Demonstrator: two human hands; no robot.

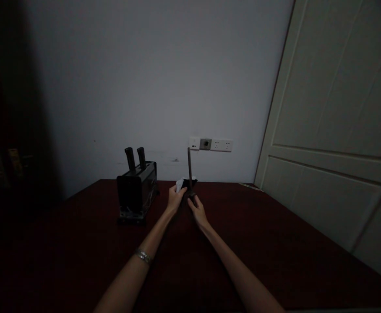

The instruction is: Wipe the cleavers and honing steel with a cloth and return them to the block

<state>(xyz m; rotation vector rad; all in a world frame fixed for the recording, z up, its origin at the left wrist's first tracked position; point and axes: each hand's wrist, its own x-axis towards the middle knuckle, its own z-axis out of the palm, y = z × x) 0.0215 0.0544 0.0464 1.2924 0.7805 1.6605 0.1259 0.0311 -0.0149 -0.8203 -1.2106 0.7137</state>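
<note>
Tool R of block, ~upright from R hand, fingers clamped on it; L hand, nearer block, grips cloth.

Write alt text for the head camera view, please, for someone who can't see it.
A person's right hand holds a slim knife-like tool upright while the left hand grips a white-and-black bundle. Left of them, a dark block with two black handles stands on a dark red table.
</note>
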